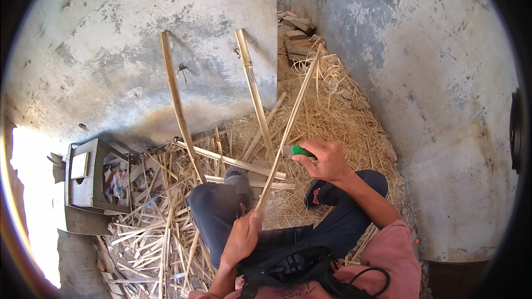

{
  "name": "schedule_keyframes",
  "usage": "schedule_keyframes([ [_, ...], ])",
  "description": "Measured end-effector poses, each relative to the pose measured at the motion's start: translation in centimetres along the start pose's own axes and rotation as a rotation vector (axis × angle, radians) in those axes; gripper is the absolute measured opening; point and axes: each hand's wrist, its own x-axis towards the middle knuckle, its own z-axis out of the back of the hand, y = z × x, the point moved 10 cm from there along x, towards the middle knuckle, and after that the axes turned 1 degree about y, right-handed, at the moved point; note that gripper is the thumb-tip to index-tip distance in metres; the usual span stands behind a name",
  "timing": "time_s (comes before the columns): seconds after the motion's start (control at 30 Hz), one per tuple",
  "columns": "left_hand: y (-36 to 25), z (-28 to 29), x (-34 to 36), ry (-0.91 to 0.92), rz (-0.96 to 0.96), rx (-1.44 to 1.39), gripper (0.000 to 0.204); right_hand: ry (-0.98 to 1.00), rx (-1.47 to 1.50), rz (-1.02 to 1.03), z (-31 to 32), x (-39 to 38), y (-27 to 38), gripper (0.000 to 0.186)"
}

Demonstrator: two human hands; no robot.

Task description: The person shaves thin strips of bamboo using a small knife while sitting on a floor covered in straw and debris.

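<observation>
My left hand (242, 236) is closed round the lower end of a long, pale bamboo strip (290, 123), which slants up and away to the right. In my right hand (324, 160) is a knife with a green handle (302, 151). Its short blade (287, 150) lies against the strip near the middle, seemingly touching its right edge. Fingers of the right hand wrap the handle, hiding part of it. Beyond my knees two more bamboo pieces, a left one (178, 105) and a right one (254, 88), lean against the wall.
Split bamboo offcuts (149, 249) litter the ground on the left. Fine shavings (343, 116) pile up on the right, with bricks (299, 44) behind. A wooden box (88, 174) stands far left. Worn plaster walls (432, 105) close in ahead and to the right.
</observation>
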Motion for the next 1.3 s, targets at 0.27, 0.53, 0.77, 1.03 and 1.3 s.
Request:
schedule_keyframes([
  [0.27, -1.0, 0.5, -0.5, -0.042, -0.039, 0.094, 0.030, -0.016, -0.014, 0.031, 0.3, 0.1, 0.2, 0.028],
  [0.53, -1.5, 0.7, -0.8, -0.087, -0.114, 0.183, 0.048, -0.037, -0.022, 0.030, 0.8, 0.3, 0.3, 0.027],
  [0.77, -1.1, 0.9, -1.0, -0.105, -0.122, 0.245, 0.045, -0.005, -0.047, -0.002, 0.9, 0.3, 0.0, 0.029],
  [1.03, 2.1, -0.5, -4.4, 0.046, 0.036, 0.216, 0.030, -0.307, -0.227, -0.499, 11.1, 0.8, -13.3, 0.048],
  [1.3, 5.0, 1.8, -4.2, 0.001, 0.159, 0.089, 0.048, -0.006, -0.316, -0.602, 12.2, 1.1, -16.8, 0.050],
])
